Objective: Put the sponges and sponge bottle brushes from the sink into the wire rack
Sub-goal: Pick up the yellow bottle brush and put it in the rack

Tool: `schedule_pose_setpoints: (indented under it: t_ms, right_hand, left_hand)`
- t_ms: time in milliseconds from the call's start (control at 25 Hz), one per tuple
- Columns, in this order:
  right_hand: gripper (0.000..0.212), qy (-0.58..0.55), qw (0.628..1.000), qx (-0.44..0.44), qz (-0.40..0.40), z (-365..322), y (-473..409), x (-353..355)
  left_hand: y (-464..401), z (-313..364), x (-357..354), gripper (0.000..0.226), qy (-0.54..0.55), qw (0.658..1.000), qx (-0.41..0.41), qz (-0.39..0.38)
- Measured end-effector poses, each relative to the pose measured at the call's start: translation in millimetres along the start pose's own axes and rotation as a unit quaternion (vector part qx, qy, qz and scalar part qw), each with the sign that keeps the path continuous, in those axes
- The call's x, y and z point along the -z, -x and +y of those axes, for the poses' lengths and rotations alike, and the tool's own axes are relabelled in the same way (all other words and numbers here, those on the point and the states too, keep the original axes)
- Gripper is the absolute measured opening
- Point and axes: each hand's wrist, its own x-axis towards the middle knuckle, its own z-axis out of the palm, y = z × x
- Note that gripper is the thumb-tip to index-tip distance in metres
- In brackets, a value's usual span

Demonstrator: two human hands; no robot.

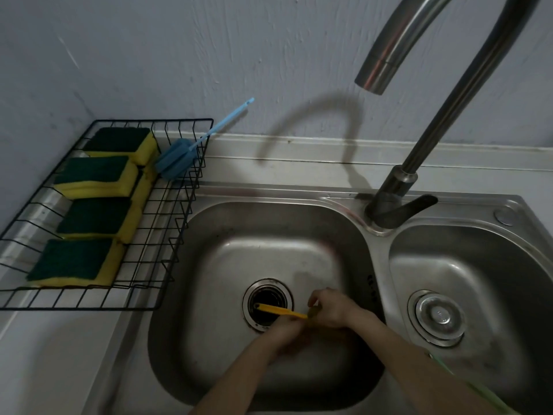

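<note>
Low in the left sink basin (227, 265), both my hands meet over a yellow sponge bottle brush (281, 310). Its thin yellow handle lies across the drain (267, 304), pointing left. My left hand (285, 332) and my right hand (330, 308) close around its right end, hiding the sponge head. The black wire rack (167, 235) stands on the counter to the left. In the rack lie several green-and-yellow sponges (98, 172) in a row, and a blue sponge bottle brush (176, 158) leans in its far right corner, handle up against the wall.
A tall steel faucet (419, 139) rises between the basins, its spout overhanging the left one. The right basin (478, 280) holds a plugged drain (438, 317). A grey wall runs behind the counter.
</note>
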Motion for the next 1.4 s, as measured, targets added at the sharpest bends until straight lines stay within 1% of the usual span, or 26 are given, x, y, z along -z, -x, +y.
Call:
schedule_pose_setpoints:
  t_ms: [120,240,400,480,600,720,840,920,1040,1120,1200,1280,1400]
  right_hand:
    - [0.050,-0.028,0.999,0.012,0.015,-3,4,6]
    - [0.038,-0.082,0.995,0.023,0.043,-8,10,11]
    - [0.032,-0.135,0.988,0.030,0.065,-14,25,18]
    - [0.033,-0.138,0.988,0.034,0.065,-15,32,25]
    - [0.035,-0.116,0.990,0.050,0.061,-18,42,35]
    - [0.031,-0.134,0.983,0.077,0.096,-25,49,43]
    - [0.026,-0.196,0.963,0.109,0.152,-34,49,46]
    - [0.022,-0.255,0.940,0.131,0.187,-41,49,45]
    - [0.024,-0.368,0.889,0.165,0.217,-54,55,49]
    - [0.025,-0.406,0.863,0.196,0.229,-62,61,52]
    - [0.025,-0.429,0.842,0.224,0.238,-70,68,55]
    - [0.026,-0.454,0.824,0.240,0.239,-77,74,61]
    - [0.027,-0.463,0.818,0.254,0.230,-88,81,72]
  left_hand:
    - [5,-1,5,0.011,0.090,0.996,0.003,0.009]
    - [13,-1,8,0.010,0.152,0.988,-0.015,0.017]
    - [28,1,7,0.008,0.171,0.984,-0.050,0.024]
    - [31,2,7,0.005,0.195,0.978,-0.075,0.021]
    - [39,8,7,0.008,0.227,0.968,-0.104,0.017]
    - [51,17,5,0.008,0.242,0.960,-0.140,0.019]
    - [65,27,8,0.008,0.258,0.945,-0.197,0.034]
    - [75,35,10,0.011,0.247,0.938,-0.240,0.039]
    - [92,49,12,0.031,0.234,0.923,-0.302,0.038]
    - [102,56,10,0.040,0.234,0.912,-0.335,0.047]
    - [109,61,11,0.041,0.201,0.903,-0.368,0.091]
    - [114,66,16,0.039,0.141,0.896,-0.395,0.150]
    - [124,73,27,0.038,0.086,0.879,-0.435,0.175]
